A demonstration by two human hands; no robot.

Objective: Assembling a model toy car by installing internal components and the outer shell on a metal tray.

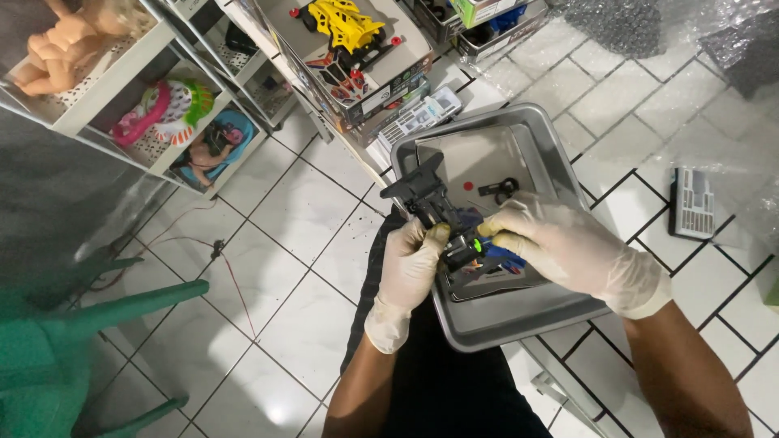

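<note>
**Toy car chassis gripped in 2 gloved hands above a metal tray**

Nearest the camera: dark trousers (454, 389) across the lap, bare forearms rising from either side. Above the lap, left hand (410, 268) in a white latex glove, closed on the near end of a black toy car chassis (442, 219), thumb pressed against its side. Right hand (568, 251), also gloved, wrapped over the chassis from the other side, fingers curled shut around a blue part and a small green piece. Chassis tilted, front end raised toward the upper left, held just over a grey metal tray (519, 320) balanced on the knees. In the tray beyond the hands: a small black part (499, 189) and a red dot-like piece (468, 186). Farther off, on the white tiled floor (300, 211): a boxed yellow toy car (345, 24), a black-and-white sheet (691, 203) to the right, bubble wrap at top right. At left, a green plastic chair (73, 341) and a white shelf (122, 73) with dolls.
</note>
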